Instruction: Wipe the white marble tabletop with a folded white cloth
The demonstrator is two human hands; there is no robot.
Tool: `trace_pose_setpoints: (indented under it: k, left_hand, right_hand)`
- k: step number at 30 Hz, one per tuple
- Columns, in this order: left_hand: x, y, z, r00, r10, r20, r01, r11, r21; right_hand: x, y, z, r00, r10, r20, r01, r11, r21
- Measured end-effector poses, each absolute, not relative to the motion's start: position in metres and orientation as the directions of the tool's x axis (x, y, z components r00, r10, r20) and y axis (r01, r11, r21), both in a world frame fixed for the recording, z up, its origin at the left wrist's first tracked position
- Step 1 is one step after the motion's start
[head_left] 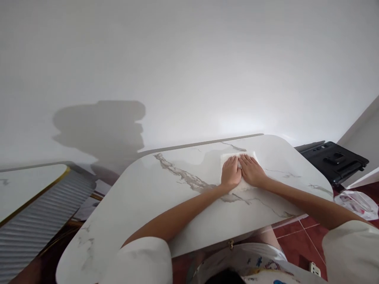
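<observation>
Lying open, both hands (231,173) pressed on square white cloth (243,185), marbled white bench (142,193); contents of translucent plastic bag (357,204) blurred.

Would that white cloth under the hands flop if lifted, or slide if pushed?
The white cloth looks thin and soft, so it would probably droop. Lying flat on a smooth-looking tabletop, it likely slides rather than rolls.

The tabletop (127,205) gives leftward passage; wall (207,71) blocks beyond.
</observation>
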State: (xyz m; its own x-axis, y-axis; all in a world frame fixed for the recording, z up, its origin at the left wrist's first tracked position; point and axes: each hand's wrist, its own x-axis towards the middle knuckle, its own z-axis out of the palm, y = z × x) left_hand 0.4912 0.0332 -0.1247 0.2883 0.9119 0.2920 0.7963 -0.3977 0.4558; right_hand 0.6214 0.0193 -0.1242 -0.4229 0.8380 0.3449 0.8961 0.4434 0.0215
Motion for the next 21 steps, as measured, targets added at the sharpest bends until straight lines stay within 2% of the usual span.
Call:
trace_pose_setpoints:
  k: [5, 11, 17, 21]
  left_hand:
    - [0.48, -0.042, -0.126, 0.262, 0.942, 0.211, 0.749, -0.336, 0.572]
    - [0.498, -0.105, -0.126, 0.239, 0.97, 0.031, 0.688, -0.192, 0.699]
    - [0.537, -0.098, -0.112, 0.281, 0.954, -0.103, 0.634, -0.104, 0.766]
    - [0.555, -0.065, -0.099, 0.291, 0.953, -0.089, 0.676, -0.138, 0.724]
  right_hand:
    - [0.622, -0.044, -0.124, -0.517, 0.777, 0.359, 0.832, 0.555, -0.002]
    - [0.648, -0.101, -0.115, -0.579, 0.755, 0.308, 0.772, 0.629, -0.09]
    - [0.691, -0.092, -0.114, -0.58, 0.774, 0.254, 0.769, 0.623, -0.141]
    - [0.708, -0.051, -0.119, -0.56, 0.784, 0.268, 0.777, 0.609, -0.16]
